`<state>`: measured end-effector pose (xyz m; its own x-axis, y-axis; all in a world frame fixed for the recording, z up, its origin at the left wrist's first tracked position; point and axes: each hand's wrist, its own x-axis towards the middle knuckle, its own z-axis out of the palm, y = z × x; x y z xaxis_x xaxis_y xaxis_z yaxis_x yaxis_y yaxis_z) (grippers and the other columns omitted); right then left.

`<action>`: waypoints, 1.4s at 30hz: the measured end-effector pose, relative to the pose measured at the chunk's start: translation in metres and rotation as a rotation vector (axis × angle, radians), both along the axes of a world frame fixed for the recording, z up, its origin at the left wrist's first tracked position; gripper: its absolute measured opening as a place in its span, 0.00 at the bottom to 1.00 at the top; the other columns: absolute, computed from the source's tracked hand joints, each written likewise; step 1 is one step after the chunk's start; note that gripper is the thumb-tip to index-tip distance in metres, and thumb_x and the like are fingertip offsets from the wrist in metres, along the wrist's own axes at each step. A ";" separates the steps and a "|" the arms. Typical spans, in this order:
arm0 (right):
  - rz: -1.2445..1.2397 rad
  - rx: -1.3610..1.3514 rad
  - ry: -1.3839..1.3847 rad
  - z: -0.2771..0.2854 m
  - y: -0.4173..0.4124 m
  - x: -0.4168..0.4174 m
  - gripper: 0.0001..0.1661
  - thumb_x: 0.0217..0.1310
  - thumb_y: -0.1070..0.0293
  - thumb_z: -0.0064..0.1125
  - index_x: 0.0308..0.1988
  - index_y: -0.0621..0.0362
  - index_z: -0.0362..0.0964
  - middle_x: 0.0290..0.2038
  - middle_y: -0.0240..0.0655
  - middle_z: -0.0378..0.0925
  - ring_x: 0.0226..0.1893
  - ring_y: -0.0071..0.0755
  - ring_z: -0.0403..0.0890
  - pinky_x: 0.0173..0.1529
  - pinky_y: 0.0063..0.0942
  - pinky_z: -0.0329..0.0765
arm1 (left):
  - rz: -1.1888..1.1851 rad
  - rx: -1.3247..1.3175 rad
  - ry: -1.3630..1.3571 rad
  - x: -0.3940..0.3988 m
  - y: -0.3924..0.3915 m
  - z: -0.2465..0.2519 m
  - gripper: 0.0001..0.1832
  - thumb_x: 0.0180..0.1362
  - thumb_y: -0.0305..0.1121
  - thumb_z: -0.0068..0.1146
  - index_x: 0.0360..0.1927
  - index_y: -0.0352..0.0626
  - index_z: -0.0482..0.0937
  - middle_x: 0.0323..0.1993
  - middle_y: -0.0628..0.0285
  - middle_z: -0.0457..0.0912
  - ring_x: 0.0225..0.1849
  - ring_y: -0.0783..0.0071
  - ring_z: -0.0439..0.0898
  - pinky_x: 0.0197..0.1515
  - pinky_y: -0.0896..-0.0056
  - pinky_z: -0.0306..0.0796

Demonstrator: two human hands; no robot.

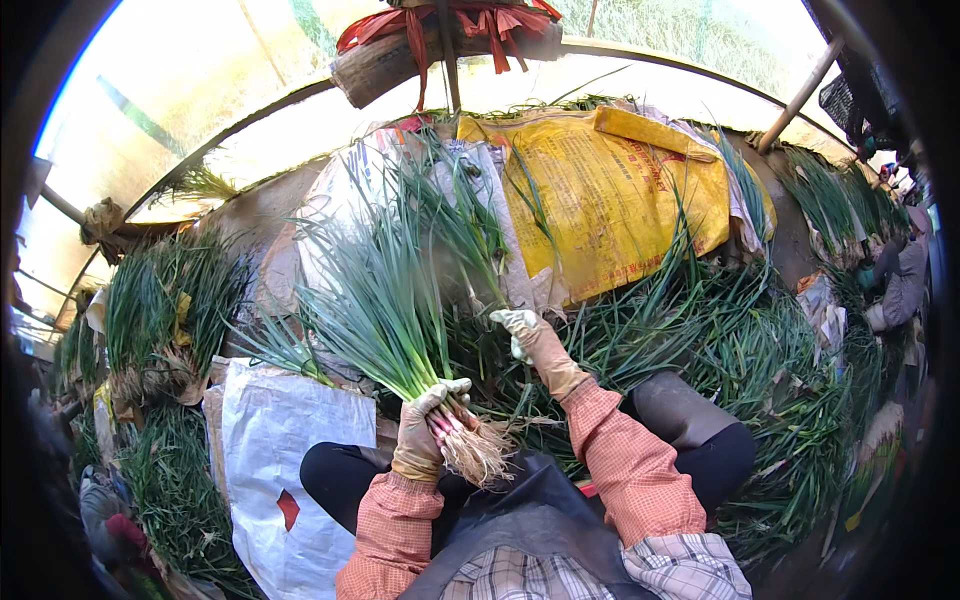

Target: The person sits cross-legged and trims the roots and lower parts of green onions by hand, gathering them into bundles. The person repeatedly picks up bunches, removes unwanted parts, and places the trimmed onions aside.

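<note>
My left hand, in a pale glove, is closed around the lower stems of a thick bunch of green onions. Their pinkish-white bases and stringy roots hang out on the lower right side of the fist, above my lap. The long leaves fan up and to the left. My right hand, gloved too, is raised to the right of the bunch. A thin green stalk meets its fingertips; whether the fingers grip it, I cannot tell. Several loose green onions lie on sacks just beyond.
A yellow printed sack and a white sack cover a mound ahead. Loose green leaves heap at the right. At the left are a white woven sheet and stacked onion bunches. Another person sits at the far right.
</note>
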<state>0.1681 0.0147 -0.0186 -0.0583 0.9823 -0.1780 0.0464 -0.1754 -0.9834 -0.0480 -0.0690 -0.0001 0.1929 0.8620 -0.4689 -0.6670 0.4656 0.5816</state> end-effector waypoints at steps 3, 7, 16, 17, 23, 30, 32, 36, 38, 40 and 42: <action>0.342 0.075 -0.431 -0.015 -0.007 -0.049 0.23 0.65 0.51 0.54 0.47 0.60 0.73 0.31 0.42 0.81 0.30 0.38 0.81 0.38 0.31 0.75 | -0.052 0.018 0.017 0.006 -0.004 -0.003 0.12 0.54 0.31 0.54 0.36 0.30 0.79 0.35 0.50 0.83 0.35 0.60 0.82 0.33 0.56 0.81; 0.170 0.106 -0.420 -0.028 -0.024 -0.070 0.20 0.67 0.53 0.53 0.35 0.61 0.74 0.24 0.39 0.77 0.23 0.35 0.78 0.31 0.31 0.73 | 0.057 -0.055 0.027 0.009 0.002 -0.012 0.12 0.55 0.30 0.53 0.36 0.29 0.78 0.30 0.50 0.82 0.28 0.60 0.81 0.30 0.58 0.79; -0.561 0.153 1.061 0.006 -0.018 0.048 0.26 0.71 0.55 0.48 0.49 0.70 0.72 0.13 0.24 0.70 0.08 0.13 0.62 0.15 0.16 0.63 | -0.071 0.009 -0.300 0.010 -0.003 -0.020 0.10 0.57 0.31 0.54 0.39 0.36 0.77 0.38 0.56 0.79 0.40 0.62 0.78 0.36 0.51 0.79; -0.766 0.083 1.072 0.007 -0.026 0.053 0.29 0.68 0.54 0.52 0.58 0.66 0.64 0.29 0.31 0.80 0.10 0.13 0.65 0.17 0.14 0.66 | -0.027 0.042 -0.342 0.010 -0.004 -0.021 0.10 0.58 0.32 0.54 0.41 0.37 0.77 0.46 0.53 0.79 0.42 0.60 0.79 0.38 0.49 0.79; 0.593 -0.283 0.156 0.009 -0.082 0.003 0.42 0.63 0.53 0.60 0.68 0.55 0.52 0.59 0.39 0.70 0.53 0.26 0.73 0.57 0.26 0.70 | -0.085 -0.133 -0.593 0.010 0.000 -0.021 0.26 0.58 0.28 0.51 0.61 0.33 0.65 0.44 0.51 0.79 0.39 0.61 0.79 0.39 0.55 0.80; 0.680 -0.544 -0.320 0.018 -0.072 0.098 0.18 0.59 0.55 0.62 0.41 0.57 0.78 0.35 0.32 0.82 0.35 0.32 0.79 0.43 0.31 0.75 | -0.004 0.362 -0.366 -0.035 0.035 0.033 0.11 0.63 0.33 0.51 0.45 0.41 0.67 0.30 0.65 0.70 0.33 0.73 0.70 0.47 0.50 0.75; 1.017 -0.510 -0.928 0.013 -0.065 0.119 0.20 0.58 0.54 0.62 0.44 0.57 0.77 0.37 0.35 0.82 0.31 0.30 0.81 0.37 0.31 0.76 | 0.052 0.394 -0.301 -0.044 0.043 0.045 0.11 0.63 0.34 0.50 0.46 0.40 0.68 0.31 0.64 0.70 0.35 0.71 0.72 0.52 0.49 0.73; 0.318 -0.474 -0.618 -0.015 -0.024 0.080 0.38 0.54 0.36 0.59 0.51 0.57 0.71 0.42 0.48 0.80 0.46 0.47 0.80 0.51 0.39 0.74 | 0.072 0.368 -0.243 -0.033 0.049 0.041 0.12 0.62 0.34 0.51 0.44 0.37 0.69 0.30 0.64 0.71 0.36 0.71 0.74 0.60 0.57 0.69; 0.132 -0.260 -0.824 -0.034 0.003 0.037 0.42 0.53 0.37 0.60 0.52 0.64 0.69 0.44 0.51 0.79 0.48 0.51 0.79 0.53 0.39 0.72 | 0.057 0.337 -0.359 -0.022 0.044 0.027 0.10 0.61 0.31 0.52 0.42 0.37 0.68 0.30 0.65 0.70 0.37 0.74 0.72 0.60 0.59 0.68; 0.136 -0.347 -0.730 -0.046 0.023 0.014 0.34 0.56 0.42 0.60 0.50 0.60 0.72 0.45 0.49 0.79 0.49 0.49 0.78 0.54 0.38 0.71 | 0.068 0.281 -0.464 -0.020 0.042 0.014 0.09 0.60 0.30 0.52 0.42 0.40 0.67 0.30 0.64 0.69 0.38 0.70 0.72 0.54 0.55 0.71; 0.063 -0.446 -0.280 -0.049 0.036 0.015 0.21 0.60 0.54 0.60 0.47 0.57 0.75 0.38 0.38 0.81 0.37 0.37 0.81 0.43 0.35 0.76 | -0.021 0.251 -0.639 -0.026 0.042 0.006 0.09 0.59 0.29 0.54 0.40 0.42 0.67 0.30 0.64 0.69 0.38 0.66 0.72 0.48 0.48 0.72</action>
